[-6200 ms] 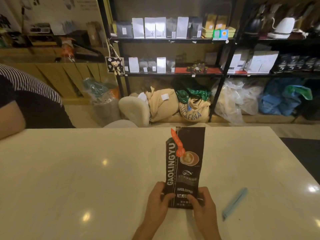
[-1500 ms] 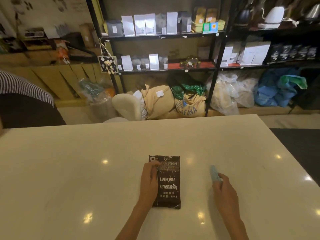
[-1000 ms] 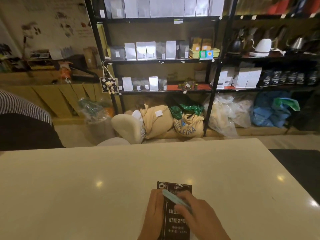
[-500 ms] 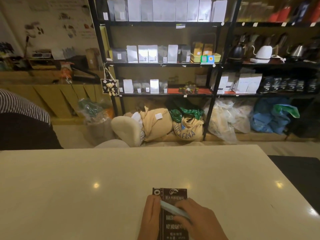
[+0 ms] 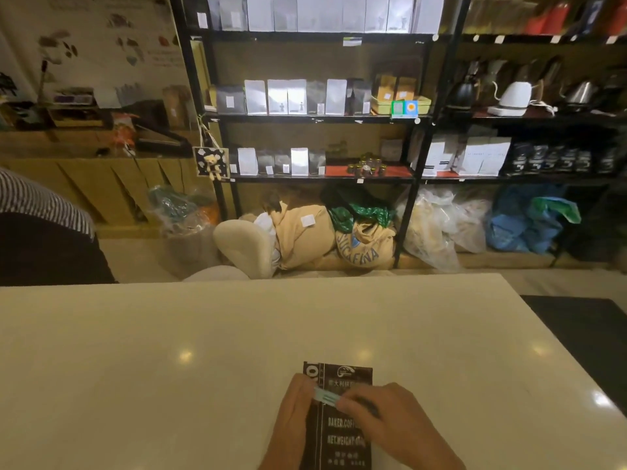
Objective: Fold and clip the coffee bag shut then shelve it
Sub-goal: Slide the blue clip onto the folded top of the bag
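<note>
1. The coffee bag is dark brown with white print, folded short and lying flat near the bench's near edge.
2. The clip is a pale blue bar lying crosswise over the bag's upper part.
3. The black shelf stands well apart, behind the bench.

Since 6.2 s ago: coffee bag no longer stands full length in my grip; it lies flat on the table, top folded over, visibly shorter. Orange clip on its upper edge is out of sight. Blue clip is off the table at the right; my right hand now holds it across the bag near the fold. Left hand moves from the bag's base to its left edge, fingertips touching the clip's end. View tilts up: more shelving visible.
</note>
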